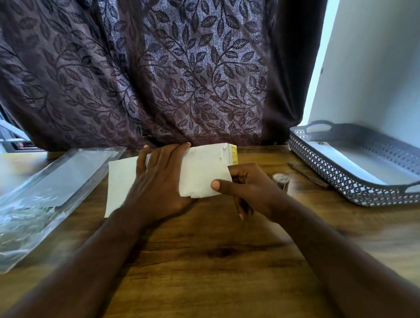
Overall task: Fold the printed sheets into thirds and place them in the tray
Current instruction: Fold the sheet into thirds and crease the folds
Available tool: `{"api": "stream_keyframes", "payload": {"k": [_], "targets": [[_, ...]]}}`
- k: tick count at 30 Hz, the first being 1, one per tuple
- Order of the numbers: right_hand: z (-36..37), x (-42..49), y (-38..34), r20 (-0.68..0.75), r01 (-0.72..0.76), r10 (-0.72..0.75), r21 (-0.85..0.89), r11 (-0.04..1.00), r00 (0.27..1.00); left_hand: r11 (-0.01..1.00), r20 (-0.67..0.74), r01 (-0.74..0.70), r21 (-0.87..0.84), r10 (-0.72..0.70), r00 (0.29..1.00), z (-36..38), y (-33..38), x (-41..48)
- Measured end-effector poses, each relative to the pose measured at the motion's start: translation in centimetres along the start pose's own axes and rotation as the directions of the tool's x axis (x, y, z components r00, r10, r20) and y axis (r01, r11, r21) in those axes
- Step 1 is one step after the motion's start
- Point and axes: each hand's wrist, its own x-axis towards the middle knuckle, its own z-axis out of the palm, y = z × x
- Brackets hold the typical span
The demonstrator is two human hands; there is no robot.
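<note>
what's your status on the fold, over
Left hand flat on the sheet, right hand pinching its folded flap. Sheet part-folded, not in the tray. Pen and small roll lie between.

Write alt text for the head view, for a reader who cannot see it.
A left hand presses a white sheet flat on a wooden table while the right hand pinches its folded flap. A grey tray stands at the right.
</note>
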Motion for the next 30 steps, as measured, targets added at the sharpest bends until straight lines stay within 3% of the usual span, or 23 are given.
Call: {"api": "stream_keyframes", "payload": {"k": [2, 4, 6, 9, 10, 11, 13, 14, 20, 25, 30], "targets": [[-0.2, 0.0, 0.1, -0.048, 0.046, -0.046, 0.001, 0.999, 0.998, 1.000, 0.000, -0.005, 0.011, 0.005, 1.000, 0.0, -0.1, 0.0], [-0.3, 0.2, 0.3, -0.202, 0.119, -0.117, -0.001, 0.993, 0.972, 1.000, -0.002, -0.003, 0.023, 0.003, 1.000, 0.0, 0.0, 0.0], [-0.5, 0.6, 0.8, -0.449, 0.173, -0.164, -0.021, 0.985, 0.878, 0.999, -0.011, 0.016, 0.033, -0.016, 1.000, -0.1, 0.1, 0.0], [-1.1, 1.3, 1.3, -0.719, 0.116, -0.058, 0.032, 0.993, 0.693, 0.999, -0.006, 0.036, 0.036, -0.035, 0.999, -0.2, 0.3, 0.2], [-1.2, 1.3, 1.5, -0.712, 0.077, 0.028, 0.115, 0.990, 0.702, 0.999, 0.001, 0.034, 0.034, -0.034, 0.999, -0.1, 0.3, 0.2], [-1.2, 1.4, 1.5, -0.633, 0.028, 0.128, 0.231, 0.972, 0.763, 0.999, 0.010, 0.031, 0.031, -0.031, 0.999, 0.0, 0.4, 0.2], [-0.8, 1.3, 1.7, -0.381, -0.107, 0.256, 0.371, 0.922, 0.888, 0.999, 0.031, 0.038, 0.016, -0.038, 0.999, 0.2, 0.5, 0.2], [-0.4, 1.3, 1.7, -0.287, -0.166, 0.281, 0.366, 0.916, 0.916, 0.999, 0.037, 0.046, 0.006, -0.046, 0.998, 0.4, 0.5, 0.2], [0.7, 1.7, 1.1, -0.261, -0.307, 0.371, 0.257, 0.916, 0.891, 0.998, 0.122, 0.048, -0.036, -0.043, 0.992, 0.6, 0.7, 0.0], [0.3, 1.8, 1.1, -0.277, -0.287, 0.337, 0.206, 0.936, 0.900, 0.945, 0.329, 0.207, -0.252, -0.117, 0.937, 0.1, 0.0, 0.4], [-0.2, 1.8, 1.8, -0.256, -0.314, 0.374, 0.245, 0.917, 0.891, 0.879, 0.231, 0.338, -0.337, -0.270, 0.935, 0.2, -1.6, 0.4]]}}
